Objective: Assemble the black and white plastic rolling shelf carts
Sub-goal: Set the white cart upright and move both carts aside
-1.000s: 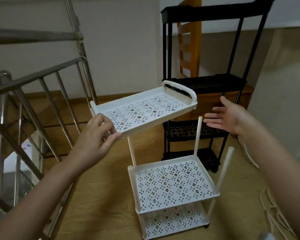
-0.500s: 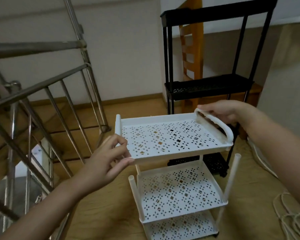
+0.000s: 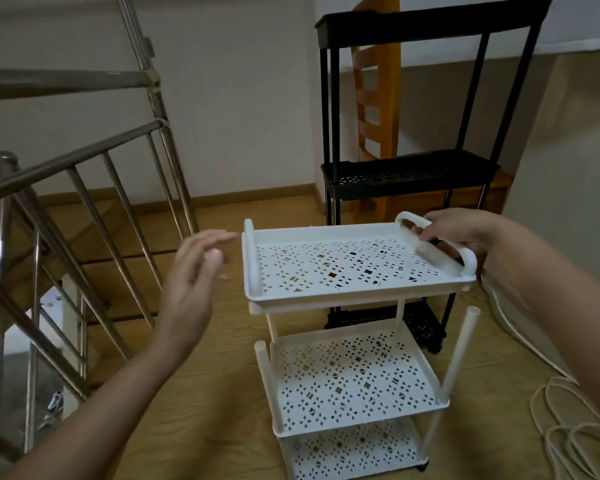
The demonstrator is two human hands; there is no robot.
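A white perforated top tray (image 3: 347,268) with a handle at each end sits level above the white cart (image 3: 354,386). That cart has two lower shelves and upright white tubes (image 3: 459,355). The two near tubes stand free in front of the tray; the tray's far side is over the back tubes. My right hand (image 3: 454,233) grips the tray's right handle. My left hand (image 3: 194,271) hovers just left of the tray with straight fingers, touching nothing. The black cart (image 3: 413,174) stands assembled behind the white one.
A steel stair railing (image 3: 84,188) runs along the left above a stairwell. A wooden chair (image 3: 378,98) stands behind the black cart. A coil of white cord (image 3: 568,427) lies on the wood floor at the right, beside a beige wall.
The tray came down and levelled over the white cart. My right hand took hold of the right handle. My left hand let go of the tray's left end and drew back, fingers straight.
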